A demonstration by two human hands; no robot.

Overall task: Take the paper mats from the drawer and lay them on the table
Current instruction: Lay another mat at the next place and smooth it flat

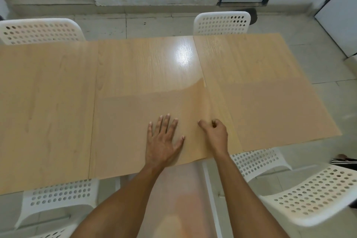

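Note:
A tan wood-grain paper mat [135, 121] lies on the near middle of the glossy wooden table [164, 58]. My left hand [164, 141] presses flat on this mat with fingers spread. My right hand [215, 131], fingers curled, pinches the mat's right edge, which curls up off the table. A second paper mat [274, 114] lies flat to the right, reaching the table's right end. A broad paler sheet [46, 106] covers the left part of the table. No drawer is in view.
White perforated chairs surround the table: two at the far side [38, 31] [222, 23], two at the near side [61, 193] [255, 160], and one at the lower right [318, 195]. Behind is a grey tiled floor and a white wall.

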